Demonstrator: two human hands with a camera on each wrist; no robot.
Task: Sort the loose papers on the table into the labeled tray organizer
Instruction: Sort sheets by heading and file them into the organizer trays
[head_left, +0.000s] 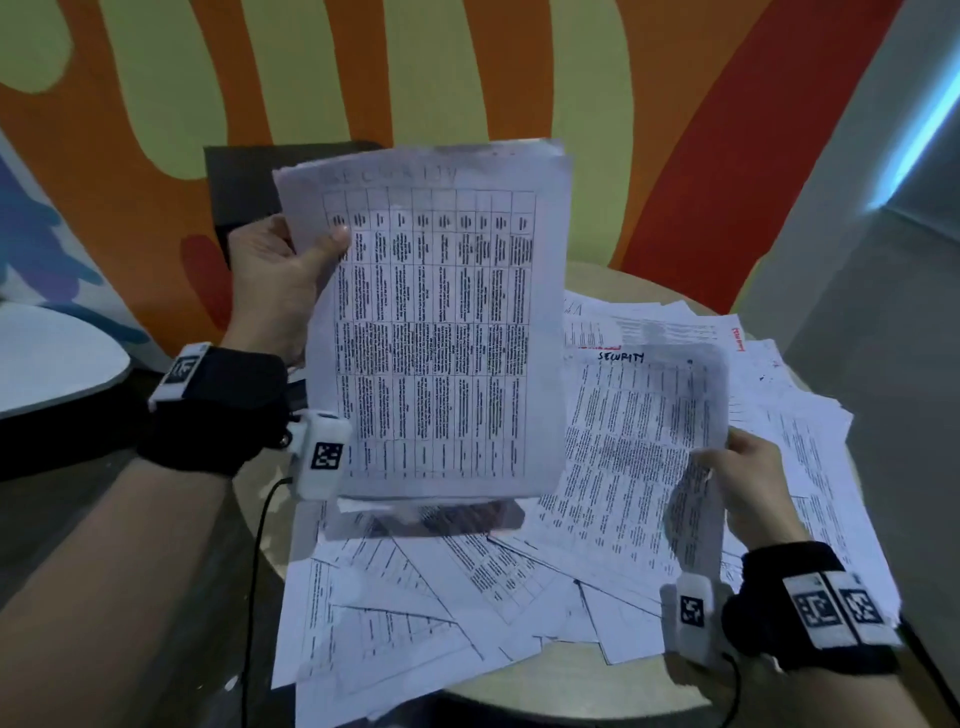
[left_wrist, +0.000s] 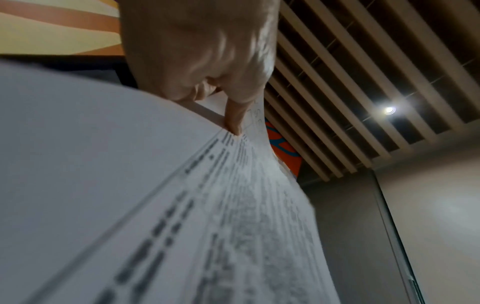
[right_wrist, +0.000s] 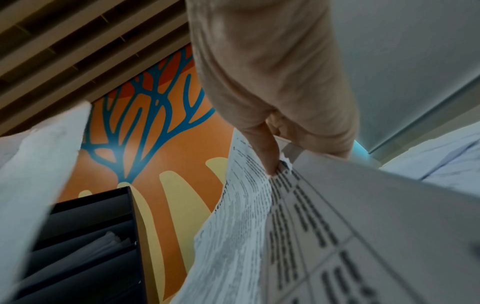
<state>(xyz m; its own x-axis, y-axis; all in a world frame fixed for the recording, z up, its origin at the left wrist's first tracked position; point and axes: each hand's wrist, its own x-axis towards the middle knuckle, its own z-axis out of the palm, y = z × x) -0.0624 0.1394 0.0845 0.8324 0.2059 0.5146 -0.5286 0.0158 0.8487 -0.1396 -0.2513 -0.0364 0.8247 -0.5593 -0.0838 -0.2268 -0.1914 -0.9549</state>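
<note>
At frame centre, the left hand (head_left: 275, 280) pinches a stack of table-printed sheets (head_left: 436, 322) held upright. Lower right, the right hand (head_left: 748, 483) pinches 1 sheet marked SECURITY (head_left: 639, 441), lifted off loose papers (head_left: 441, 587) covering the table (head_left: 561, 691). The black tray organizer (right_wrist: 88, 242) stands behind.
</note>
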